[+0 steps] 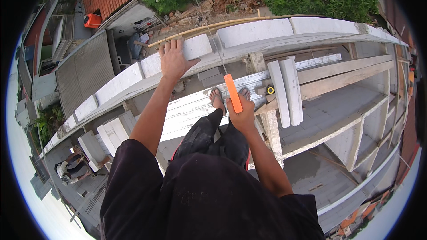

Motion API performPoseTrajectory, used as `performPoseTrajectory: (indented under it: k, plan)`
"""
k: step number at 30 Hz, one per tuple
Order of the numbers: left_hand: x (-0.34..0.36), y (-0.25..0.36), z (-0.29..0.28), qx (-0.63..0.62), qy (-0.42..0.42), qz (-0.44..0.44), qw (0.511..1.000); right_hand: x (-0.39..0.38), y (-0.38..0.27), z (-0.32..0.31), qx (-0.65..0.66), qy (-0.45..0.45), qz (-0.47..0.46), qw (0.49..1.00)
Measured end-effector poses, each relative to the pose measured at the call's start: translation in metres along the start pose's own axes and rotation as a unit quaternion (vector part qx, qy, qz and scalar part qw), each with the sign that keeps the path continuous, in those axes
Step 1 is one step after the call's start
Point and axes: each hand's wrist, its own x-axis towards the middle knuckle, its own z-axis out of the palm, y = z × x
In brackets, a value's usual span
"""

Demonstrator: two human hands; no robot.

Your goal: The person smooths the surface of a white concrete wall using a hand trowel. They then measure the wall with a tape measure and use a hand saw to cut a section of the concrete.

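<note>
My right hand [240, 113] is closed around the orange handle [232, 93] of what looks like a handsaw. Its thin blade [219, 53], seen edge-on, runs away from me to a narrow gap in a row of pale blocks along the wall top. Left of that gap, my left hand [174, 58] lies spread on a white block [198, 46], fingers toward its far edge and thumb apart, holding nothing. Another long block [255, 32] sits just right of the gap. How deep the blade sits cannot be made out.
My sandalled feet stand on white-smeared planks [191, 111]. Two upright-leaning blocks [284, 92] and a small round yellow-and-black object [270, 90] are to the right. Beyond the wall lie a bamboo pole [231, 23] and lower ground. A person [71, 169] is far below left.
</note>
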Motion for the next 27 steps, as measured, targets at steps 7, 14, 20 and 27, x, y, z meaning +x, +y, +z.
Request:
performPoseTrajectory:
  k: [7,14,20,27]
  plan:
    - [-0.002,0.005,-0.005,0.003,-0.001,-0.005,1.000,0.006,0.029,0.020,-0.188,-0.025,0.033,0.981]
    - [0.000,0.003,-0.008,0.000,-0.024,-0.008,1.000,-0.006,0.024,0.038,-0.208,0.004,0.053,0.977]
    - [0.002,0.007,-0.010,-0.001,-0.035,-0.015,0.999,-0.011,0.027,0.042,-0.268,0.013,0.039,0.962]
    - [0.000,0.003,-0.005,0.013,-0.024,-0.009,1.000,-0.002,-0.017,0.019,-0.002,0.034,-0.007,0.999]
